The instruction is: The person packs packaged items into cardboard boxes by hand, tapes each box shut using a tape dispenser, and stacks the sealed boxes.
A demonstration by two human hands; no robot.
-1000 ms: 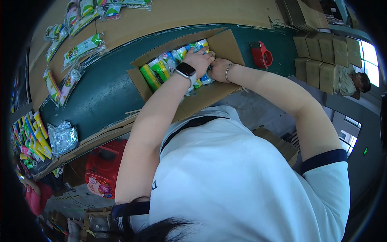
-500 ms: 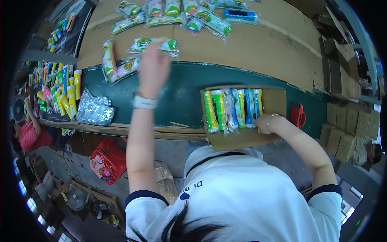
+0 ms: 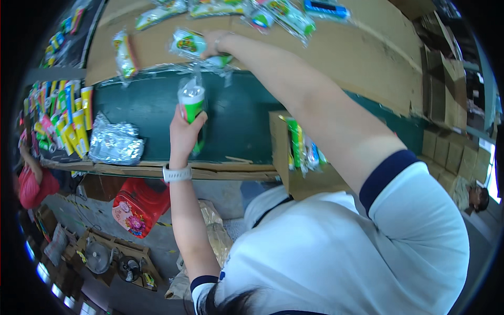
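"So, what was found changed?"

"Left hand (image 3: 186, 131): drawn back over the green tabletop (image 3: 236, 126); white-and-green tube (image 3: 192, 98), clear-wrapped, held upright. Right hand (image 3: 214, 43): removed from the open carton (image 3: 315, 184), brought to a printed packet (image 3: 188, 43) on the cardboard sheet (image 3: 362, 63)."

"Fingers?"

"Left: curled firmly round the tube. Right: placed at the packet; whether it was gripped could not be told."

"And the meaning?"

"Handling was judged shifted to loose pieces; wrapped tubes (image 3: 300, 149) were left inside the carton, partly hidden by the right arm."
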